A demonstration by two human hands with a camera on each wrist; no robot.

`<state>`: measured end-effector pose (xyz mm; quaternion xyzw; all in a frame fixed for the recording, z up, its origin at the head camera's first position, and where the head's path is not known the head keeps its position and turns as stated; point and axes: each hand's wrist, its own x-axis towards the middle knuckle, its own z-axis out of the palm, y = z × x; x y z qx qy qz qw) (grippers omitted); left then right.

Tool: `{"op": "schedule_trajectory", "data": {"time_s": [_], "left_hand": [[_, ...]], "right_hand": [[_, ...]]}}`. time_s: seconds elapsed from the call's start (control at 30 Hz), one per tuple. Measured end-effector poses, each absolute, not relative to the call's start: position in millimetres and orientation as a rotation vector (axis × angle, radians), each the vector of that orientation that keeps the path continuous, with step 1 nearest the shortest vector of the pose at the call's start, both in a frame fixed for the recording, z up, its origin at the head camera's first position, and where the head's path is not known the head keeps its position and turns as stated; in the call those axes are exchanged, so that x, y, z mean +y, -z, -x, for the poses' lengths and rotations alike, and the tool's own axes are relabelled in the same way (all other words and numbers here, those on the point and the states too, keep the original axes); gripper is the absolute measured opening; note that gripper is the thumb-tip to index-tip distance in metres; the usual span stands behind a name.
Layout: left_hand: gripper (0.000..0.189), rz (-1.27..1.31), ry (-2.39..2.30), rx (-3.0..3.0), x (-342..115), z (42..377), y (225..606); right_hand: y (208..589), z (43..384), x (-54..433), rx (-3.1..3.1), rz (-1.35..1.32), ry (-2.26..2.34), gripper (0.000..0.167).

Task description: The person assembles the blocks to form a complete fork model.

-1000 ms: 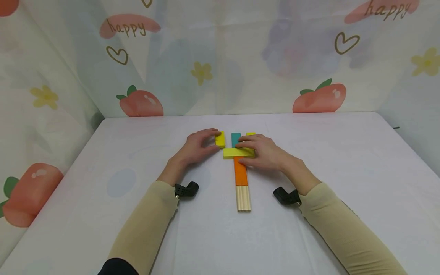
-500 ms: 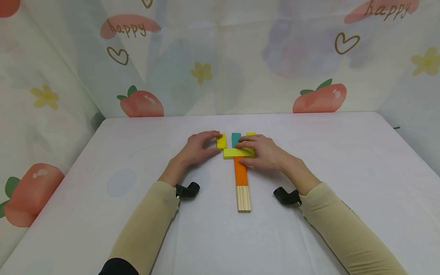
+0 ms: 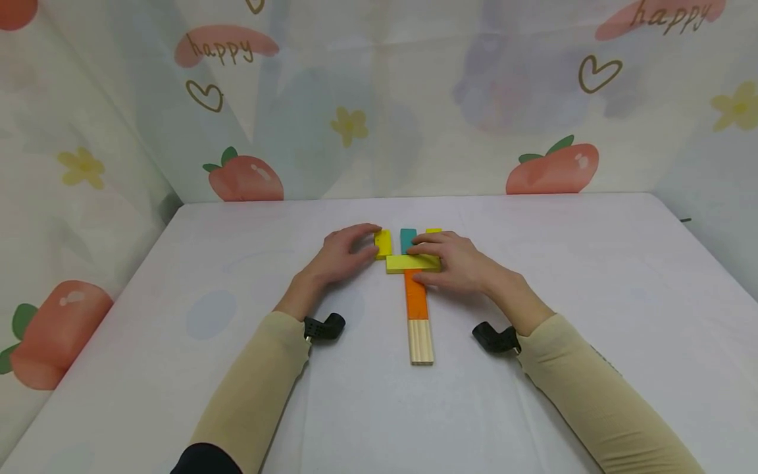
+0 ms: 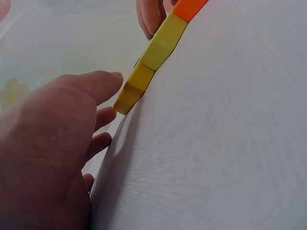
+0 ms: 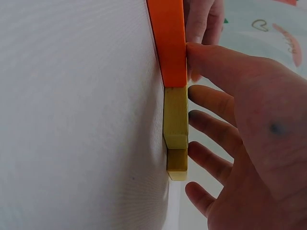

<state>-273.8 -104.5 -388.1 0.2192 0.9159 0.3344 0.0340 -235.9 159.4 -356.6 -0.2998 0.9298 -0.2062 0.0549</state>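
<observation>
Low on the table lie flat wooden blocks in a line. My left hand (image 3: 343, 252) touches the left side of a yellow block (image 3: 385, 246), index fingertip by its far corner and thumb lower down. That block's near end meets a lime crossbar block (image 3: 401, 264). My right hand (image 3: 458, 263) rests over the crossbar's right end, fingers spread, thumb on the orange block (image 3: 416, 299). Its fingers reach toward a teal block (image 3: 408, 237) and partly hide a second yellow block (image 3: 433, 230). In the right wrist view, the fingertips sit along the lime block (image 5: 175, 112).
A plain wood block (image 3: 421, 343) continues the line below the orange one. White cloth covers the table (image 3: 355, 415). A printed curtain (image 3: 403, 118) stands behind and at the sides. Black wrist cameras (image 3: 324, 326) stick out from both sleeves.
The left yellow block has shifted slightly toward me and to the right, up to the crossbar. My left thumb has moved from its near end to its left side. The right hand stays put.
</observation>
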Motion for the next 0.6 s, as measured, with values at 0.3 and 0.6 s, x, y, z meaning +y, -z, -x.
{"op": "schedule_trajectory", "data": {"time_s": [0.3,0.6], "left_hand": [[0.045,-0.647,-1.013,2.808,-103.4,273.9,387.3],[0.044,-0.655,-1.021,2.807,-103.6,273.9,387.9]], "right_hand": [[357.7,236.9,160.2,2.825,0.926,0.643,0.047],[358.2,237.3,159.5,2.824,0.931,0.641,0.047]]}}
